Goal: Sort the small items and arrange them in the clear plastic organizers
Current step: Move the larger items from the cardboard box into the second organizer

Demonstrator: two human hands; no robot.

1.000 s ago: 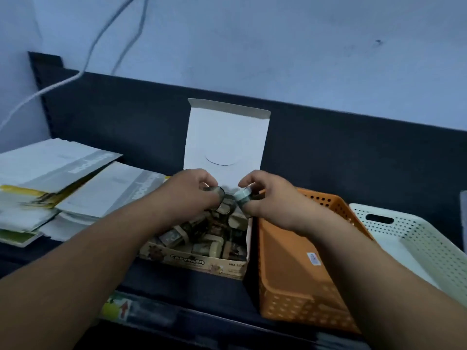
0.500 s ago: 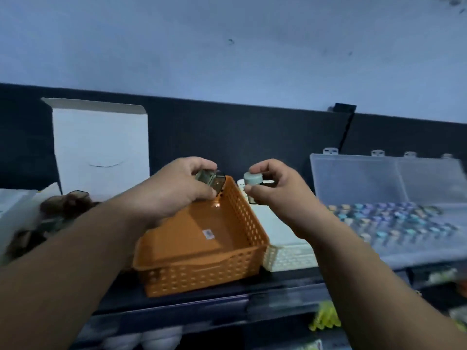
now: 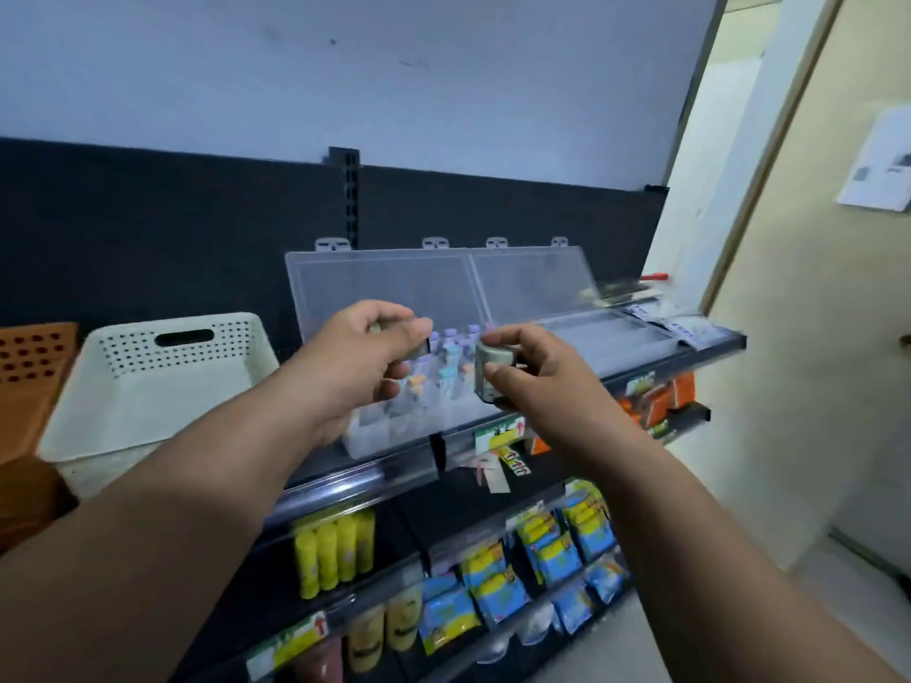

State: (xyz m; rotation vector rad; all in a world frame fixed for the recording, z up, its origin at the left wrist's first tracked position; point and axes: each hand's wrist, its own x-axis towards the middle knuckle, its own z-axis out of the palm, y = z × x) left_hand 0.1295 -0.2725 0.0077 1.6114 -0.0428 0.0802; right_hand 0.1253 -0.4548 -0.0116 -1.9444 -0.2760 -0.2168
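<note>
Head view: fingers of left hand pinch dark item, right hand pinches green roll

On the top black metal shelf the clear plastic organizer with its raised lid stands before me, a second clear plastic organizer just right of it. Left of them sits the cream perforated plastic basket, the orange perforated basket beyond it. In front of the first organizer my left hand pinches a small dark piece, and beside it my right hand a small pale roll
</note>
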